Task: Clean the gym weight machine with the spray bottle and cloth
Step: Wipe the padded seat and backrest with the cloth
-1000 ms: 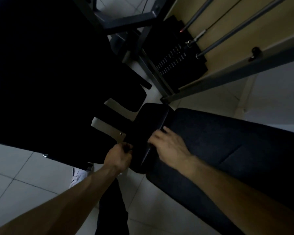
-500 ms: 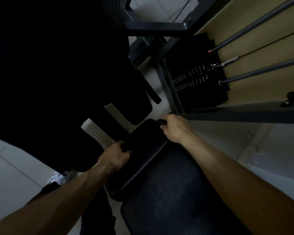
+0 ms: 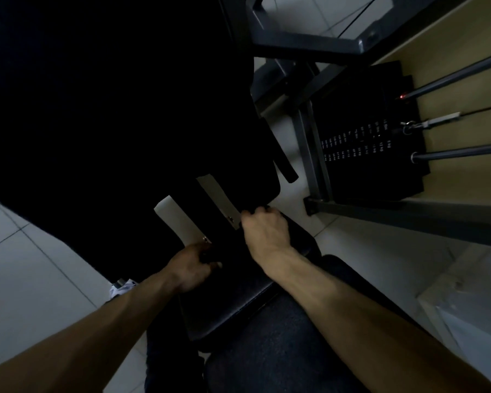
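This is a gym. Beyond the fingers [image 3: 251,216] of the right hand [image 3: 267,232], and to their right, stands a black weight stack [image 3: 363,148] with small white kg numbers on its plates. Two steel guide rods [image 3: 459,152] and a cable clip [image 3: 425,123] meet its top. A grey steel frame [image 3: 408,219] stands around it. Under the fingers lies a black padded seat [image 3: 233,302]. Left of the fingers is a pale tiled floor [image 3: 26,265]. Far to their right is a beige wall [image 3: 465,180].
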`<state>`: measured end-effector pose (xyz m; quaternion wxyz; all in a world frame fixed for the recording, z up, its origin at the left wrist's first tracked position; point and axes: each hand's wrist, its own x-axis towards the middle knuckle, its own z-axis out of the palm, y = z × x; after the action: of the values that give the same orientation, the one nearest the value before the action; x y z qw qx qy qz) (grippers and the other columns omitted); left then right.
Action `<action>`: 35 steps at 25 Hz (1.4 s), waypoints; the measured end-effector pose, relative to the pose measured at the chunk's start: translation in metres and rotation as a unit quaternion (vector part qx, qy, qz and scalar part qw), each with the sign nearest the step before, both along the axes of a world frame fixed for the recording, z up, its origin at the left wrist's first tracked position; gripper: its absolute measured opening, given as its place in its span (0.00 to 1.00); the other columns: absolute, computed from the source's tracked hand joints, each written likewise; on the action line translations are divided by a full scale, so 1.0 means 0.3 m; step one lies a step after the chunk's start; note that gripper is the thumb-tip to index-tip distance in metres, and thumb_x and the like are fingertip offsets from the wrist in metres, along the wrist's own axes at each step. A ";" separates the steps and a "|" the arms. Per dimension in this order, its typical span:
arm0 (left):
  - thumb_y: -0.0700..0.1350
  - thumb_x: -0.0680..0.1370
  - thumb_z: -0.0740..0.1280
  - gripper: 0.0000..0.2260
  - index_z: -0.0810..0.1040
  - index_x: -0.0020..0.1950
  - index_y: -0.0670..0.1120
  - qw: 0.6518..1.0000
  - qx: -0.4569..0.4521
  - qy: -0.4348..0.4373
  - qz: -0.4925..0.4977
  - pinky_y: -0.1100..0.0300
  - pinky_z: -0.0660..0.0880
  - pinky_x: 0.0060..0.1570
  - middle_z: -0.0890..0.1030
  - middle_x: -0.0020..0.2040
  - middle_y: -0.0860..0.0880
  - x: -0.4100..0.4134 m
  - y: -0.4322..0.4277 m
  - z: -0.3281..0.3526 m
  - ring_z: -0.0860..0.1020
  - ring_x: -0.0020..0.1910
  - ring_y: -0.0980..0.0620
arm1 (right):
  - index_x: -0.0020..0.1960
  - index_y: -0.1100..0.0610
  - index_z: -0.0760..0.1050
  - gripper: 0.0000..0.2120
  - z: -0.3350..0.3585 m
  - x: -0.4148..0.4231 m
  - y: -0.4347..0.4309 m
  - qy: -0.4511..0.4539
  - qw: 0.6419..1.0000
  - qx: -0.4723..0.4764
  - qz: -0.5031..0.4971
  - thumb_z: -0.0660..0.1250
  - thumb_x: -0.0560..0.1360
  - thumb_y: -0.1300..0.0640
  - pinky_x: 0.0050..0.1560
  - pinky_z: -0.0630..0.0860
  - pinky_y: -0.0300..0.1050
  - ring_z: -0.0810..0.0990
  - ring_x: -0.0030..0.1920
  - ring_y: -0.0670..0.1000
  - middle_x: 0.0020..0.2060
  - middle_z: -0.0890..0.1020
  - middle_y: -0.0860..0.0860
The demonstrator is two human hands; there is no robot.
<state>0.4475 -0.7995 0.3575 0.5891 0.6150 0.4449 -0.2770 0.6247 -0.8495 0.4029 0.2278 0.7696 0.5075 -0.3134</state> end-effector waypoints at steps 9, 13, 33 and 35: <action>0.43 0.74 0.77 0.24 0.71 0.65 0.57 0.994 -0.098 -0.056 -0.004 0.84 0.64 0.42 0.71 0.50 0.69 -0.013 0.030 0.032 0.73 0.54 0.67 | 0.68 0.53 0.78 0.21 -0.005 0.145 -0.040 -0.012 1.000 -0.005 -0.024 0.69 0.76 0.66 0.69 0.71 0.54 0.75 0.64 0.61 0.61 0.79 0.56; 0.39 0.72 0.80 0.21 0.75 0.52 0.61 0.991 -0.115 -0.064 0.022 0.81 0.69 0.46 0.80 0.41 0.76 -0.047 0.004 0.006 0.76 0.43 0.79 | 0.64 0.54 0.80 0.17 -0.010 -0.140 -0.012 0.141 0.989 -0.033 -0.036 0.72 0.75 0.61 0.55 0.79 0.53 0.78 0.60 0.63 0.59 0.79 0.57; 0.59 0.68 0.80 0.45 0.65 0.80 0.52 0.990 -0.134 -0.052 -0.001 0.61 0.70 0.68 0.69 0.74 0.51 -0.107 -0.019 0.026 0.72 0.70 0.51 | 0.69 0.45 0.77 0.25 0.134 0.212 -0.150 -0.010 0.994 0.039 -0.106 0.68 0.76 0.64 0.64 0.75 0.52 0.76 0.64 0.59 0.64 0.78 0.51; 0.61 0.67 0.81 0.45 0.66 0.79 0.52 0.990 -0.130 -0.047 -0.011 0.59 0.70 0.69 0.68 0.75 0.49 -0.107 -0.022 0.020 0.72 0.71 0.50 | 0.70 0.46 0.77 0.25 0.142 0.087 -0.135 0.013 0.994 0.031 -0.101 0.68 0.76 0.64 0.66 0.75 0.53 0.73 0.68 0.61 0.65 0.78 0.51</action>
<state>0.4155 -0.8063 0.3634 0.6810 0.5507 0.3700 -0.3098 0.6507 -0.8902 0.4454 0.1646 0.8196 0.4394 -0.3288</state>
